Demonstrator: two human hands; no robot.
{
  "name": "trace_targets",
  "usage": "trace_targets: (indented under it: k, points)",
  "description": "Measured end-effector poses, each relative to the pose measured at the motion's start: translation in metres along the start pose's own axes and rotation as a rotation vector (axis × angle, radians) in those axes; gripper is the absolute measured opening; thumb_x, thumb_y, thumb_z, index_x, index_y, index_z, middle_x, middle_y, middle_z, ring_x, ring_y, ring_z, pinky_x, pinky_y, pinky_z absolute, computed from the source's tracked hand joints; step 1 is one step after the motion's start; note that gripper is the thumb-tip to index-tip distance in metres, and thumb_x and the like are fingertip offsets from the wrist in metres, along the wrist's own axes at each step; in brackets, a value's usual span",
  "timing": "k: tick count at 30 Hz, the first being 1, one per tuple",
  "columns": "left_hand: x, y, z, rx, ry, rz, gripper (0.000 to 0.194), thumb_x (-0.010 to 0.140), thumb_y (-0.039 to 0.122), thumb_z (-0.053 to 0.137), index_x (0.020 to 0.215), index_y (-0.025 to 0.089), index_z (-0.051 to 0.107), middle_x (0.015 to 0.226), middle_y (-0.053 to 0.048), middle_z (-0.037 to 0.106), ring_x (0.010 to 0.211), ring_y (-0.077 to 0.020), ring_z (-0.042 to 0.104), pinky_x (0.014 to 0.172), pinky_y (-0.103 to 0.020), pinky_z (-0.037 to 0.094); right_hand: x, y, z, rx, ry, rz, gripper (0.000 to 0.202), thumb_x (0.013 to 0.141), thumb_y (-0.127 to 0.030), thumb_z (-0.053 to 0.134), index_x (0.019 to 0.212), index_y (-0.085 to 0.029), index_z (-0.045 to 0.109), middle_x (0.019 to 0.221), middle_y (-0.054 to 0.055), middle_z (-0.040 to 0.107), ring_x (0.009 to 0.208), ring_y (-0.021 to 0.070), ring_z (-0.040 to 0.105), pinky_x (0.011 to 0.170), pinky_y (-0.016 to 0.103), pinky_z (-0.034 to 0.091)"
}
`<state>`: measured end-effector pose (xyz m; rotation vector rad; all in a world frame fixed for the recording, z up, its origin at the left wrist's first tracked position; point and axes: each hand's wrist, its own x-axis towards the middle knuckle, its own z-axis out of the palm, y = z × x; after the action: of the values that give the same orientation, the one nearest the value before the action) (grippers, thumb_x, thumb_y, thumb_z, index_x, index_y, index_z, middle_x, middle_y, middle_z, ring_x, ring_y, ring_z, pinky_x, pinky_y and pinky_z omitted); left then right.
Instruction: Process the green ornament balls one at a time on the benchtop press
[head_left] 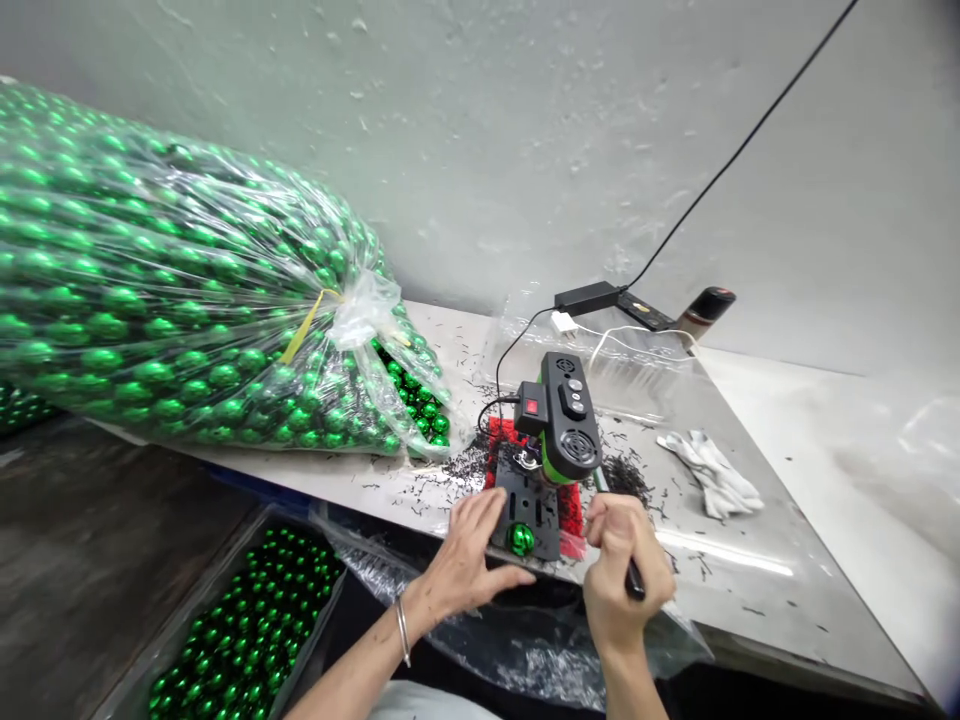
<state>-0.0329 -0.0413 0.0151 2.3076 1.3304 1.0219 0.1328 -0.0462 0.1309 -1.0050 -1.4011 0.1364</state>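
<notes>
Left of the left fingers (480, 508), a knotted clear bag (364, 312) and a lower bin (319, 620) hold shiny green balls (247, 620). One glossy green ball (520, 539) sits on a black plate (550, 537) beside those parted fingers; the right fingers (628, 532) grip a lever (635, 580).

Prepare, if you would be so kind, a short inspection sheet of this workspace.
Surface: light table, strewn with dark bits.
Job's things: black-and-green machine above a slotted black plate; one green ball on the plate's near end; red mat beneath.
Clutter: white gloves at right; clear plastic tray and dark-capped container toward the wall.
Hands: left hand open, fingers at the plate's left edge; right hand closed around a lever.
Cables: black cable slants up from a black adapter; white cable near the tray.
Surroundings: grey wall behind; tied clear bag of green balls at left, more balls below table level.
</notes>
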Motion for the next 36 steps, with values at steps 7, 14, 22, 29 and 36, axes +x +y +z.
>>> trace_targets:
  k: [7, 14, 22, 29, 36]
  points:
    - [0.096, -0.063, -0.068, 0.623, -0.255, -0.324, 0.039, 0.090, 0.001, 0.046, 0.125, 0.012, 0.061, 0.129, -0.020, 0.062, 0.119, -0.0309, 0.059, 0.098, -0.044, 0.049, -0.010, 0.008, 0.005, 0.001, 0.026, -0.055, 0.032, 0.095, -0.008, 0.045, 0.065, -0.019, 0.047, 0.064, -0.001, 0.052, 0.065, 0.0122, 0.054, 0.058, 0.027, 0.039]
    - [0.137, -0.096, -0.082, 0.563, -0.471, -0.275, 0.028, 0.078, 0.000, 0.060, 0.100, 0.013, 0.071, 0.105, -0.016, 0.069, 0.099, -0.0284, 0.068, 0.086, -0.035, 0.053, -0.011, 0.010, 0.006, -0.008, 0.035, -0.049, 0.033, 0.096, -0.010, 0.043, 0.064, -0.020, 0.046, 0.066, -0.001, 0.052, 0.064, 0.0122, 0.054, 0.057, 0.027, 0.039]
    - [0.126, -0.092, -0.097, 0.322, -0.315, -0.278, 0.034, 0.089, 0.025, 0.057, 0.121, 0.014, 0.064, 0.122, -0.014, 0.060, 0.094, -0.0242, 0.066, 0.088, -0.036, 0.052, -0.010, 0.010, 0.004, -0.004, 0.001, -0.070, 0.032, 0.095, -0.009, 0.043, 0.065, -0.020, 0.047, 0.065, -0.002, 0.052, 0.067, 0.0131, 0.055, 0.060, 0.028, 0.040]
    - [0.070, -0.037, -0.053, -0.809, -0.020, -0.613, 0.062, 0.079, 0.053, 0.072, 0.129, 0.017, 0.063, 0.100, -0.006, 0.070, 0.083, -0.0186, 0.064, 0.077, -0.032, 0.051, -0.011, 0.009, 0.005, -0.016, 0.025, -0.048, 0.033, 0.095, -0.010, 0.042, 0.065, -0.020, 0.048, 0.066, -0.001, 0.053, 0.067, 0.0133, 0.055, 0.060, 0.028, 0.040]
    - [0.054, -0.012, 0.008, -0.875, 0.037, -0.649, 0.056, 0.078, 0.054, 0.071, 0.120, 0.017, 0.068, 0.104, -0.008, 0.073, 0.096, -0.0221, 0.065, 0.087, -0.034, 0.050, -0.009, 0.006, 0.003, -0.031, -0.011, -0.060, 0.032, 0.095, -0.009, 0.041, 0.066, -0.021, 0.048, 0.067, -0.001, 0.053, 0.069, 0.0135, 0.057, 0.061, 0.028, 0.042]
